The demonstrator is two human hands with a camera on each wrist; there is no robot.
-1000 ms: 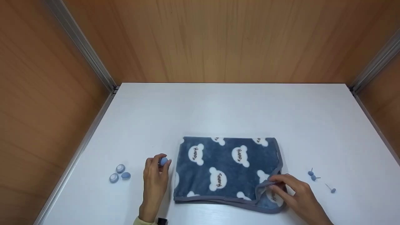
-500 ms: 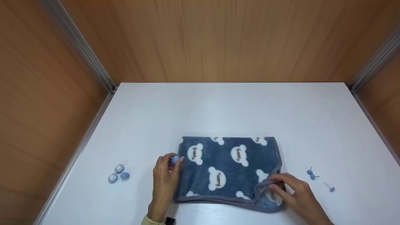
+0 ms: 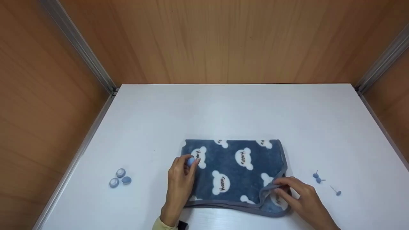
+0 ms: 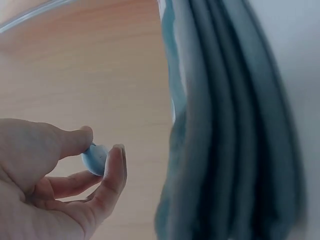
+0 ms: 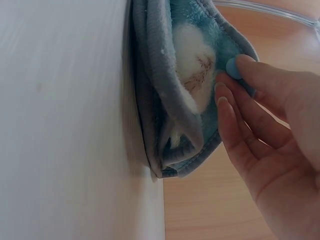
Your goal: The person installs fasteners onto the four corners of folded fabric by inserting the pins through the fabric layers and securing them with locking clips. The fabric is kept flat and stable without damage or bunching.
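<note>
My left hand (image 3: pixel 180 182) pinches a round blue cap (image 3: pixel 190 161) between thumb and fingertips, over the left part of a folded blue blanket (image 3: pixel 228 169) printed with white bears. In the left wrist view, the cap (image 4: pixel 95 159) stands out from the fingertips, apart from the blanket's layered edge (image 4: pixel 235 120). With thumb and fingers, my right hand (image 3: pixel 303 196) holds up the blanket's turned-back near right corner (image 3: pixel 271 187). The right wrist view shows a blue pin head (image 5: pixel 232 68) under the thumb against the corner; its shaft is hidden.
Left on the white table (image 3: pixel 223 111) lie three blue caps (image 3: pixel 120 172), two with pale undersides up. Right of the blanket are three blue-headed pins (image 3: pixel 338 193). Wooden panels (image 3: pixel 211 41) with metal rails stand round the table.
My left hand has moved right with the blue cap, from beside the blanket to over its left part. My right hand keeps its hold on the corner.
</note>
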